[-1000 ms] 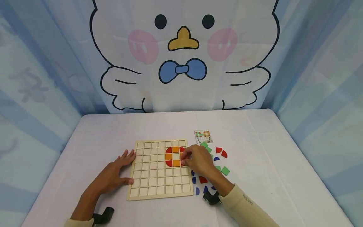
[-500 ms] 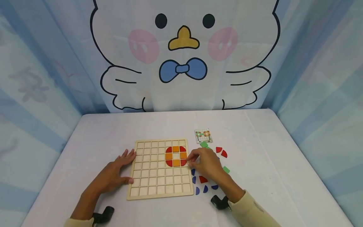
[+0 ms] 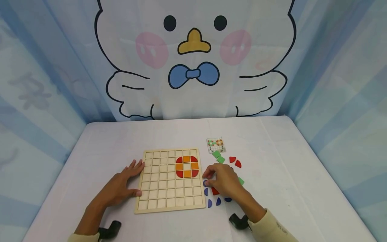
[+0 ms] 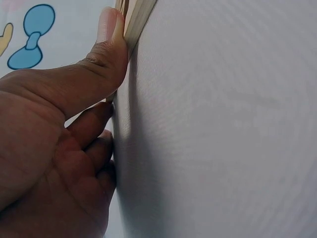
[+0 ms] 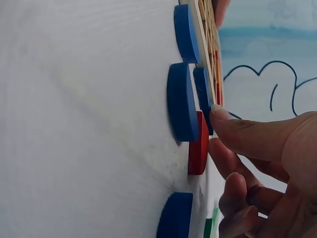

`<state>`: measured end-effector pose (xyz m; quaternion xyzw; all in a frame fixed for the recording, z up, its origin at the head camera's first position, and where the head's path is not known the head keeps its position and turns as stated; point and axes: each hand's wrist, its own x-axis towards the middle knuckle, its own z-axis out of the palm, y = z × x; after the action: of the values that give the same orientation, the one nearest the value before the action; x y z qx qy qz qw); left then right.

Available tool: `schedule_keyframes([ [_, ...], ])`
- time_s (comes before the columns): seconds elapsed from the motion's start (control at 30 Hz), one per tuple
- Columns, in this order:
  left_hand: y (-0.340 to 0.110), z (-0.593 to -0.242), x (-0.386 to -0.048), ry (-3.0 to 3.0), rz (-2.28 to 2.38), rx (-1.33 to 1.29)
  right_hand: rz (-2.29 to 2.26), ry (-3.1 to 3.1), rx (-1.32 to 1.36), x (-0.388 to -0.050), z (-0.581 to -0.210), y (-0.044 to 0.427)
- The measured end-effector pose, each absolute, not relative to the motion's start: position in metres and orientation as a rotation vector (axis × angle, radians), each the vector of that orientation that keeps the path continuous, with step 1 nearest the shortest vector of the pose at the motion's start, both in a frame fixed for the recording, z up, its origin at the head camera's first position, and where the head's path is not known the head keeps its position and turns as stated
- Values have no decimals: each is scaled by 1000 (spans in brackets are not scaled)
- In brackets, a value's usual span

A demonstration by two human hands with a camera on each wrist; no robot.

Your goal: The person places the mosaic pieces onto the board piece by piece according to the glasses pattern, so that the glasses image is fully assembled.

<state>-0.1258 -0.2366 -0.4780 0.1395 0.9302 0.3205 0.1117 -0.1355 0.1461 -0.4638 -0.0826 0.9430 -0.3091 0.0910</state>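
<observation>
A wooden grid board [image 3: 166, 194] lies on the table. Four-cornered orange tiles [image 3: 187, 173] and red quarter-circle tiles [image 3: 179, 174] form a ring in its upper right. My left hand [image 3: 122, 185] rests at the board's left edge, thumb and fingers spread; in the left wrist view its thumb [image 4: 106, 54] touches the wooden edge. Just right of the board, my right hand [image 3: 224, 179] hovers with thumb and index finger apart. Its thumb tip is at a blue half-circle tile [image 3: 205, 183], partly hidden. A red tile [image 5: 198, 153] lies below the hand.
More blue half-circle tiles [image 3: 218, 201] lie near the board's lower right. Green square tiles [image 3: 221, 159] and red quarter-circle tiles [image 3: 238, 163] lie beyond the right hand. A small pattern card [image 3: 216, 145] is behind them. Curtains [image 3: 341, 101] surround the table.
My right hand has left the red tile at the ring's lower right corner, which now sits in the board. It has moved right and nearer, to the blue tiles. The left hand stays put.
</observation>
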Motion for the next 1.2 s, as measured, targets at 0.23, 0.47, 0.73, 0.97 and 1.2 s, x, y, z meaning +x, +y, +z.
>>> schedule_keyframes([
  [0.23, -236, -477, -125, 2728, 937, 387, -851, 2812, -237, -135, -462, 147],
  [0.47, -235, -475, -125, 2726, 935, 384, -832, 2799, -239, -136, -462, 149],
  [0.73, -235, -476, -126, 2726, 933, 382, -806, 2785, -339, -135, -461, 152],
  [0.97, -235, -476, -126, 2726, 928, 381, -881, 2751, -348, -134, -460, 154],
  [1.2, -235, -477, -126, 2727, 926, 376, -981, 2718, -371, -133, -460, 154],
])
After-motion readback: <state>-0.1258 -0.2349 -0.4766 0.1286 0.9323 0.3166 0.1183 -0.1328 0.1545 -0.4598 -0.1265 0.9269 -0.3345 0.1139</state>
